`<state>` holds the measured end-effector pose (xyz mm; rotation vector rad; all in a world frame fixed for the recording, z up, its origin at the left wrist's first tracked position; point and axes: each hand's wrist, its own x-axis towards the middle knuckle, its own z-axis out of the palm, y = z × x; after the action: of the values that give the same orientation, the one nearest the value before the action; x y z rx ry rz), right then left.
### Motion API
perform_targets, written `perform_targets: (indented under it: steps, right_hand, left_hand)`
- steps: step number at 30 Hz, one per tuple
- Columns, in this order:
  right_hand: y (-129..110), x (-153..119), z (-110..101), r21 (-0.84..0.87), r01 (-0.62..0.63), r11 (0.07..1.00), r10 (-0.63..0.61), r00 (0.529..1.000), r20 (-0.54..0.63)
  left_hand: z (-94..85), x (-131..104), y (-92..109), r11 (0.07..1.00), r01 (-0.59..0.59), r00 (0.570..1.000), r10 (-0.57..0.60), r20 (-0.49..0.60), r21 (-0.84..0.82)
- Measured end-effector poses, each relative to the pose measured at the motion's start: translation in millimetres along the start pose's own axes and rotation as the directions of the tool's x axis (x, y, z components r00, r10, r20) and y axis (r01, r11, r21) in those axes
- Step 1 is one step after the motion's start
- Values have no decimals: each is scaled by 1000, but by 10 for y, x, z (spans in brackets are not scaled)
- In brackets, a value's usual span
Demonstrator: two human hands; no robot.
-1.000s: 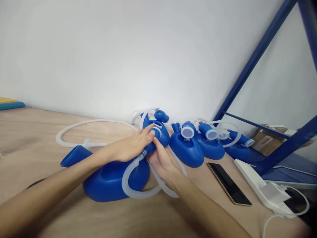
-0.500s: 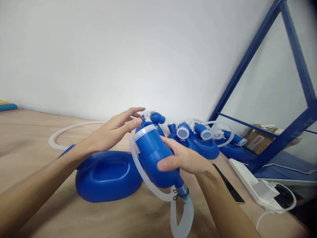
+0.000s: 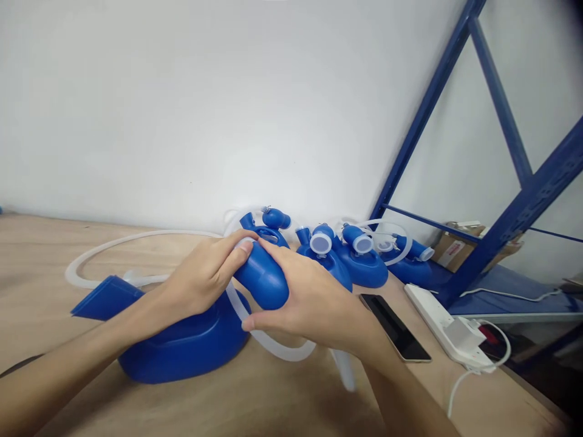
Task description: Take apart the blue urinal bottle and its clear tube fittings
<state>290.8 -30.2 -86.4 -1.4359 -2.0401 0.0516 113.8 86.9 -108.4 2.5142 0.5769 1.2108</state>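
The fingers of the right hand (image 3: 314, 303) wrap around a blue cup (image 3: 263, 280), gripping it. The fingers of the left hand (image 3: 204, 280) close on the cup's white-rimmed end. The cup is held just above a blue bottle (image 3: 182, 349) lying on the counter (image 3: 45, 255), with a clear hose (image 3: 277, 349) looping beneath. Beyond the cup stand more blue bottles (image 3: 359, 264); right of it lie a phone (image 3: 395, 331) and a power strip (image 3: 441, 328).

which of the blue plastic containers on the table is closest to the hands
The big flat blue container lying right under the left hand. The other blue containers stand in a row farther back against the wall.
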Motion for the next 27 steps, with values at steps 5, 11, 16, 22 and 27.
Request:
perform_targets:
  steps: [5,11,16,22,27]
  right_hand:
    - [106,112,-62,-23,-13,1000,15,994,104]
    - [223,17,-330,162,-3,987,-7,998,66]
    - [427,18,-469,70,-91,993,90,996,9]
    - [827,253,-371,119,-196,973,184,978,102]
    - [953,313,-338,215,-138,967,118,988,104]
  left_hand:
    - [168,51,-128,994,65,997,-69,-41,-83]
    - [29,144,-169,927,247,964,-264,-23,-283]
    - [-87,241,-351,994,95,984,-103,-144,-60]
    - [57,327,-427,972,-83,993,62,101,219]
    - [188,455,-148,993,42,994,-53,95,107]
